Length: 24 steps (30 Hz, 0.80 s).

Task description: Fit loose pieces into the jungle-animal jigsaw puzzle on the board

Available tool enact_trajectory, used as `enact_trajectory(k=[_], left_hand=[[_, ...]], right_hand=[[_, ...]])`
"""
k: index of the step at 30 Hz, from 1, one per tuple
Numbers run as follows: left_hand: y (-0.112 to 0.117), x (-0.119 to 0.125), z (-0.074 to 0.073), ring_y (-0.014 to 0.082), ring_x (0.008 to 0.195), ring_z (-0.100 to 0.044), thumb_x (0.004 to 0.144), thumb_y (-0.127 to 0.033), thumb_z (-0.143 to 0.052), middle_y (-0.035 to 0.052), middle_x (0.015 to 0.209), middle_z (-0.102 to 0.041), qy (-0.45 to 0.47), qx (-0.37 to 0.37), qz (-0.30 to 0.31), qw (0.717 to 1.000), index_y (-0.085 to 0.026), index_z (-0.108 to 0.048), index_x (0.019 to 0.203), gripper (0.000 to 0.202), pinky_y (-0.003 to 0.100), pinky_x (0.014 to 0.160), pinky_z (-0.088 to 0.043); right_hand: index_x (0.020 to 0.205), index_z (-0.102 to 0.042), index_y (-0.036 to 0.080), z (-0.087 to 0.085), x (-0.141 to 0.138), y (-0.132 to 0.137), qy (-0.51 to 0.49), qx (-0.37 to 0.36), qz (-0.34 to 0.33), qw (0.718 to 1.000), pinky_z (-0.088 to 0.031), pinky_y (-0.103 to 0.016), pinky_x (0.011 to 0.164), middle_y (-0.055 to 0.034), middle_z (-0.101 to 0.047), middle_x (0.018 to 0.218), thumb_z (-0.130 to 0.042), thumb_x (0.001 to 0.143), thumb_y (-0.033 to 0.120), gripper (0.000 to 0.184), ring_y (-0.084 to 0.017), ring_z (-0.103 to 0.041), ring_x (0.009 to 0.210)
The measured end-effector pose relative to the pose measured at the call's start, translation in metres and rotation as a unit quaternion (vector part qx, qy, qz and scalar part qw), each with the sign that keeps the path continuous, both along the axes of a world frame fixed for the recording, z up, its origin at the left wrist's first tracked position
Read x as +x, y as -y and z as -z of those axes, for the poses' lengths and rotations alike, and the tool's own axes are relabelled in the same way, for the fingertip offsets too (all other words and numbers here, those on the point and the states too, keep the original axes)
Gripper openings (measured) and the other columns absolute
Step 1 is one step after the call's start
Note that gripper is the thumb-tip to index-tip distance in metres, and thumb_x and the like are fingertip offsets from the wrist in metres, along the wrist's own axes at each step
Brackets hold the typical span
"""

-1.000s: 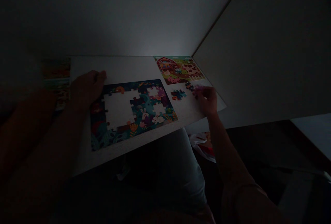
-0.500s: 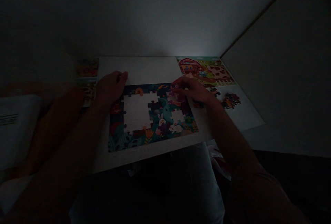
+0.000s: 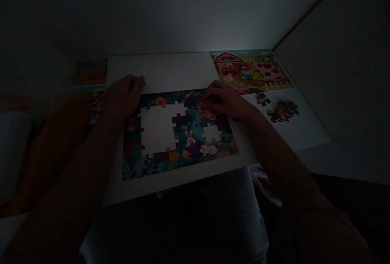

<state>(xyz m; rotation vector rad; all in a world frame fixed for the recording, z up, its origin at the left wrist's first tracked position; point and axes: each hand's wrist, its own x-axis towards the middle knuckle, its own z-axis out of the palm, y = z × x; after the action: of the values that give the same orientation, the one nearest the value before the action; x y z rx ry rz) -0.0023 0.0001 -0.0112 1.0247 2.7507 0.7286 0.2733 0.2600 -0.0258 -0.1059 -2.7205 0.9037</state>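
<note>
A jigsaw puzzle with forest animals and rabbits lies partly assembled on a white board. A large gap shows at its left middle and a smaller one on the right. At its upper right, my right hand has its thumb and fingertips together on a purple puzzle piece, which sits in or on the puzzle; I cannot tell how firmly it is seated. My left hand rests by the upper left corner, fingers curled, with nothing visible in them.
A farm picture lies at the back right of the white board. In front of it are a loose puzzle piece and a pile of puzzle pieces. More pictures lie at the left. The scene is very dark.
The purple piece area under my right fingertips now looks more filled, and the pale gap there is gone. My left hand stays curled in place. The view has shifted slightly.
</note>
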Motion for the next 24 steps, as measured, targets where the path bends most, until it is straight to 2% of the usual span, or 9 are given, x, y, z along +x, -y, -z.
enact_trajectory(k=[6, 12, 14, 18, 24], left_hand=[[0.0, 0.002, -0.004, 0.0338, 0.125, -0.073, 0.117, -0.064, -0.04, 0.0133, 0.137, -0.081, 0.001, -0.018, -0.002, 1.0, -0.022, -0.078, 0.135, 0.06, 0.044, 0.1, -0.051], [0.003, -0.001, 0.002, 0.0367, 0.121, -0.075, 0.115, -0.069, -0.04, 0.0121, 0.129, -0.083, -0.01, 0.0, 0.001, 1.0, -0.027, -0.08, 0.129, 0.06, 0.047, 0.097, -0.053], [0.003, -0.002, 0.004, 0.036, 0.119, -0.075, 0.115, -0.07, -0.04, 0.0119, 0.128, -0.083, -0.017, 0.008, 0.007, 1.0, -0.027, -0.08, 0.128, 0.06, 0.047, 0.097, -0.053], [0.002, -0.002, 0.004, 0.0324, 0.119, -0.074, 0.116, -0.068, -0.041, 0.01, 0.13, -0.083, -0.014, 0.001, 0.003, 1.0, -0.027, -0.079, 0.131, 0.058, 0.044, 0.099, -0.053], [0.0, 0.0, 0.0, 0.0315, 0.114, -0.071, 0.117, -0.068, -0.04, 0.0103, 0.129, -0.082, -0.004, -0.02, -0.005, 1.0, -0.024, -0.079, 0.137, 0.062, 0.043, 0.097, -0.051]], right_hand=[[0.111, -0.08, 0.025, 0.0, 0.001, 0.0, 0.005, 0.006, -0.007, 1.0, -0.054, -0.046, 0.099, -0.0109, -0.072, 0.119, -0.076, 0.107, 0.054, 0.029, -0.032, -0.068, 0.109], [0.105, -0.076, 0.025, 0.006, 0.002, -0.007, -0.013, 0.017, 0.002, 1.0, -0.051, -0.044, 0.098, -0.0101, -0.071, 0.117, -0.081, 0.104, 0.056, 0.031, -0.031, -0.064, 0.107], [0.112, -0.076, 0.026, 0.007, 0.003, -0.009, -0.008, 0.022, 0.011, 1.0, -0.051, -0.045, 0.101, -0.0106, -0.071, 0.122, -0.081, 0.102, 0.058, 0.035, -0.032, -0.064, 0.112], [0.132, -0.072, 0.026, 0.009, 0.003, -0.012, -0.013, 0.046, 0.044, 0.998, -0.048, -0.051, 0.113, -0.0128, -0.069, 0.134, -0.084, 0.098, 0.064, 0.052, -0.036, -0.062, 0.123], [0.128, -0.074, 0.026, 0.015, 0.001, -0.011, -0.045, 0.073, 0.08, 0.993, -0.045, -0.057, 0.117, -0.0131, -0.069, 0.131, -0.08, 0.097, 0.077, 0.059, -0.039, -0.061, 0.128]])
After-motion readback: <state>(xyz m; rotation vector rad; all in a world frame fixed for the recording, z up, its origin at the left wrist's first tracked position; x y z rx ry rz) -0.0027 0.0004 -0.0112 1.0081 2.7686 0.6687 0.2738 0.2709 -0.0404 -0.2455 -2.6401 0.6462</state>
